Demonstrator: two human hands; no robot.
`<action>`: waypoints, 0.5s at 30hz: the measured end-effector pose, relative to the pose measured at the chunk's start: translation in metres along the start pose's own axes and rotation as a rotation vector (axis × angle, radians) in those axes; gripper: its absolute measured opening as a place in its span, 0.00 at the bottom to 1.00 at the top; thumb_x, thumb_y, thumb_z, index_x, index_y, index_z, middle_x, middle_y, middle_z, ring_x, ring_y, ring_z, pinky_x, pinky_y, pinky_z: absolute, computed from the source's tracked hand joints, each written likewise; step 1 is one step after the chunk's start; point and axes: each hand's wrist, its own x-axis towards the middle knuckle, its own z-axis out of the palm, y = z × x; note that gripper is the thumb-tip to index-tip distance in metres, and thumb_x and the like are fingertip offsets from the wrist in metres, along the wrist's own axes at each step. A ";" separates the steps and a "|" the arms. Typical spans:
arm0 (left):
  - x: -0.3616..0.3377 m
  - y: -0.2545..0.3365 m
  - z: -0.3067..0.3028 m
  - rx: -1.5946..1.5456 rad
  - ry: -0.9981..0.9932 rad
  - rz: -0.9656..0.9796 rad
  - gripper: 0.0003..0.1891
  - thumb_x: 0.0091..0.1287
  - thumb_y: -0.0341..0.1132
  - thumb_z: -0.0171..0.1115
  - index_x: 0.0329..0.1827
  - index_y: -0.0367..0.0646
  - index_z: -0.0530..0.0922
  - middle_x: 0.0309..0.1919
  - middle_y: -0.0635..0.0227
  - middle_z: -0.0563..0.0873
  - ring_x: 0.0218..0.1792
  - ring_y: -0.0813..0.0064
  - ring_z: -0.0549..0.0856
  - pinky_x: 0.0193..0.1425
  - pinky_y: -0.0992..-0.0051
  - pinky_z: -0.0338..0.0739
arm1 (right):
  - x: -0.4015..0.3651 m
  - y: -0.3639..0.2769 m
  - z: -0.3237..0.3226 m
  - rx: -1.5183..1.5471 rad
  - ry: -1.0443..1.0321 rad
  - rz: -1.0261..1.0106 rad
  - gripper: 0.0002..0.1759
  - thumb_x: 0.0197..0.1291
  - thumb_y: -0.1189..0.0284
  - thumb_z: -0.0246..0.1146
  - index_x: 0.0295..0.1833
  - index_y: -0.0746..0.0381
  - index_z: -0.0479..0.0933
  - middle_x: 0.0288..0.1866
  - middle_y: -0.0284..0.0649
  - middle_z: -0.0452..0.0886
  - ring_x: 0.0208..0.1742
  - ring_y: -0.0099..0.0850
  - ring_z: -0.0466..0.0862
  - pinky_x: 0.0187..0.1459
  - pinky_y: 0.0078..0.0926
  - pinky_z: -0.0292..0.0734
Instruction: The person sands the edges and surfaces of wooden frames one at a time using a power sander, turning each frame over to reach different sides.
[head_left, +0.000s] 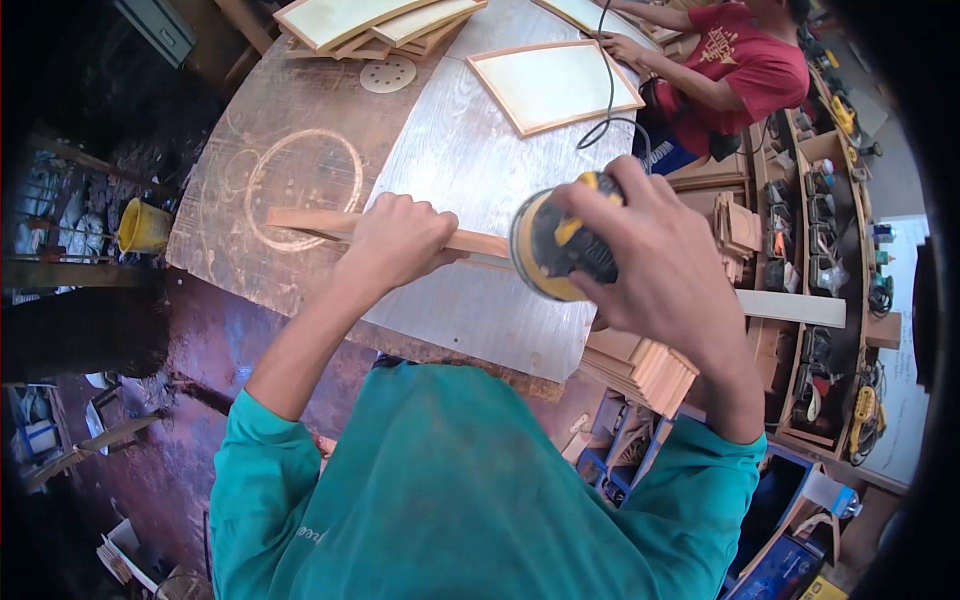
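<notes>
Yellow-black sander (548,248) in curled right hand (655,255), left hand (402,238) closed on wooden piece (481,243)

A sheet (450,130) lies on the table (215,220). A framed panel (555,85) sits on its far right part, a cable (611,80) across the panel. Beyond the sheet's left edge are stacked panels (350,20), a sanding disc (388,74) just before them. A bucket (145,226) is left of the table, shelves (822,150) right.
</notes>
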 end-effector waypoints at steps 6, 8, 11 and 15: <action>0.003 0.000 -0.001 -0.045 0.016 0.008 0.18 0.58 0.51 0.75 0.29 0.44 0.84 0.23 0.57 0.87 0.30 0.54 0.90 0.36 0.57 0.82 | -0.008 -0.001 -0.001 -0.001 -0.056 0.008 0.33 0.40 0.74 0.79 0.56 0.52 0.77 0.48 0.43 0.75 0.50 0.48 0.81 0.46 0.45 0.79; 0.001 0.000 0.002 -0.023 0.045 0.016 0.17 0.59 0.50 0.75 0.30 0.44 0.85 0.22 0.57 0.87 0.29 0.55 0.90 0.35 0.58 0.82 | -0.018 0.006 -0.004 -0.006 -0.055 0.114 0.34 0.39 0.74 0.80 0.57 0.53 0.77 0.50 0.44 0.76 0.51 0.49 0.81 0.49 0.45 0.78; -0.002 0.005 -0.002 -0.033 -0.009 -0.014 0.16 0.60 0.48 0.75 0.30 0.43 0.86 0.22 0.58 0.88 0.28 0.57 0.90 0.35 0.59 0.83 | -0.026 0.017 -0.005 -0.037 -0.034 0.136 0.33 0.41 0.75 0.79 0.56 0.54 0.77 0.50 0.44 0.75 0.49 0.49 0.81 0.47 0.46 0.78; 0.000 0.005 -0.002 -0.008 -0.007 -0.003 0.15 0.61 0.47 0.75 0.31 0.43 0.86 0.23 0.59 0.88 0.29 0.58 0.90 0.37 0.60 0.83 | -0.022 0.012 -0.003 -0.058 -0.022 0.149 0.32 0.41 0.74 0.78 0.56 0.53 0.77 0.49 0.45 0.75 0.49 0.50 0.80 0.46 0.45 0.77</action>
